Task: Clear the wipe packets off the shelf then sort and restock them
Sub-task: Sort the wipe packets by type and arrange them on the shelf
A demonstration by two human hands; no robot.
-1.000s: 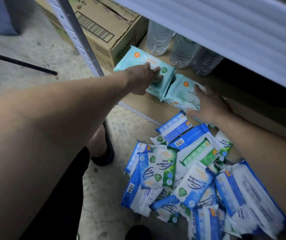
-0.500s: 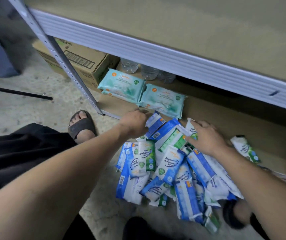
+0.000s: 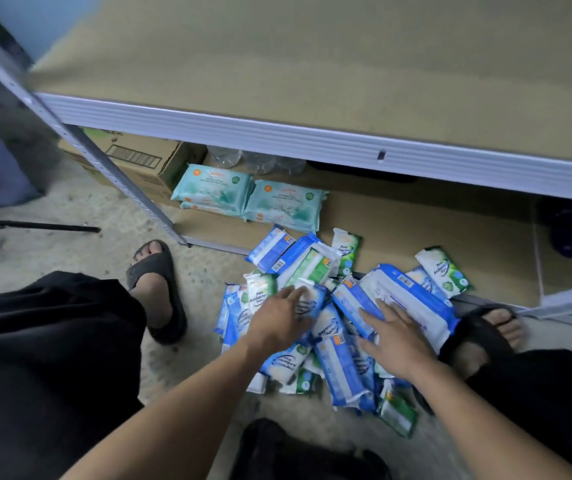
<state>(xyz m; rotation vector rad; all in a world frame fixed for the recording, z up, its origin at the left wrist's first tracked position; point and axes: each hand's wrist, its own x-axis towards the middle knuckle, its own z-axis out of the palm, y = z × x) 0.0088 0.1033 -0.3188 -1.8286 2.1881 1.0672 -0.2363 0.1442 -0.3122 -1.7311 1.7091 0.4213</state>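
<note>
Packets of wipes lie in a loose heap, partly on the floor and partly over the front edge of the bottom shelf. Both hands are spread flat on top of that heap and grip nothing. The left hand is on a small white-and-blue packet at the heap's left. The right hand is on a large blue-and-white pack at its right.

Teal packs sit squared up in two stacks just behind the heap, so the sorting looks only begun. To do it well, I would pull out one kind at a time by label: green pine, blue fragrance, then the large blue packs. Lifting from the top should work better than dragging, since the slick wrappers will likely slide.

How many packets lie buried in the heap cannot be told, and several labels are blurred or face down. Further behind the heap, water bottles are cut off by the upper shelf.
</note>
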